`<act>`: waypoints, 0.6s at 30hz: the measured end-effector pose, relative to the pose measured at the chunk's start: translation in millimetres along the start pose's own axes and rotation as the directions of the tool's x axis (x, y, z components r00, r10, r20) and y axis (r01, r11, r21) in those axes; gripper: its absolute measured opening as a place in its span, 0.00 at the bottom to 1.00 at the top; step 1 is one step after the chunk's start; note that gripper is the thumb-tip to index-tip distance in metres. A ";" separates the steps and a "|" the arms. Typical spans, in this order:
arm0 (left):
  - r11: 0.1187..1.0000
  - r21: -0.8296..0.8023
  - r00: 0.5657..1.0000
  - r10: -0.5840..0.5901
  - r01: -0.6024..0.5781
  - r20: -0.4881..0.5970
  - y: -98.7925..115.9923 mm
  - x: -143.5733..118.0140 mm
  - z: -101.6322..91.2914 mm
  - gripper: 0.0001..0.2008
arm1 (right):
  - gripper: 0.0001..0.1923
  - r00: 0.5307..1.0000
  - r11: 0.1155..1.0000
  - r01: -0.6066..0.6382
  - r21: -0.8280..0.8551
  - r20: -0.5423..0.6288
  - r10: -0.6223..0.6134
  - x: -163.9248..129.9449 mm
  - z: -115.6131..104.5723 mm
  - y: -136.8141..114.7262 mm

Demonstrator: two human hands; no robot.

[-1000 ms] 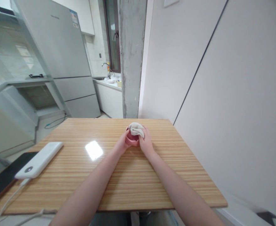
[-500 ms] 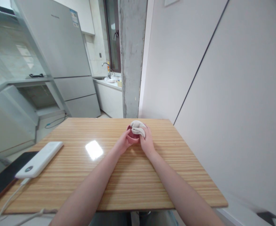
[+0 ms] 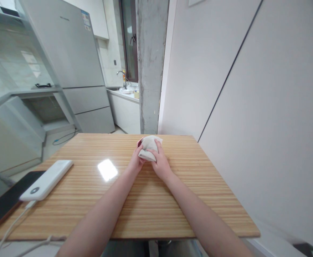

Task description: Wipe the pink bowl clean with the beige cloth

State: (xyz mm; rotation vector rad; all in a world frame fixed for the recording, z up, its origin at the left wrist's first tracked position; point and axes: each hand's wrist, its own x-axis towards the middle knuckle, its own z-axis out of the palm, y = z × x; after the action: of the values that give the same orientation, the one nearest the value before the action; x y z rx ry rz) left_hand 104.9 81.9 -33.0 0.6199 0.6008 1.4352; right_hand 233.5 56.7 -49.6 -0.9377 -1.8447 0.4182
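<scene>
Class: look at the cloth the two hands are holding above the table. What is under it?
Under the cloth only a sliver of a red thing peeks out at its left edge, by the left hand. The cloth and the right hand cover the rest.

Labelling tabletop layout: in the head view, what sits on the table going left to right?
Black phone → white power bank → left hand → beige cloth over a red cup → right hand.

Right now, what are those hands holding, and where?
Right hand presses a beige cloth over a red cup; left hand grips the cup's side.
</scene>
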 end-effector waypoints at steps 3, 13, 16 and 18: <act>1.000 0.020 1.000 -0.014 0.014 0.017 0.7 0.3 0.1 0.21 | 0.22 0.995 0.999 -0.032 0.043 -0.097 0.036 2.7 -3.0 6.0; 0.951 0.184 0.968 -0.235 0.249 -0.093 -13.7 1.9 -5.9 0.15 | 0.18 0.871 0.853 -0.279 0.441 -0.259 0.419 17.2 -14.4 18.8; 0.965 0.163 0.975 -0.191 0.208 -0.113 -10.7 1.4 -3.2 0.15 | 0.19 0.883 0.834 -0.269 0.481 -0.223 0.413 15.7 -5.7 19.2; 0.985 0.115 0.981 -0.114 0.132 -0.157 -5.9 1.3 -0.7 0.16 | 0.19 0.876 0.822 -0.270 0.502 -0.226 0.426 14.0 1.9 18.5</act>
State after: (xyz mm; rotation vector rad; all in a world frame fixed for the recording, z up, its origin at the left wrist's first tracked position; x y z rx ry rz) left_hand 108.7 82.9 -37.6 0.5654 0.8389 1.3425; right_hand 236.5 79.4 -53.7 -0.9491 -1.1831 0.8345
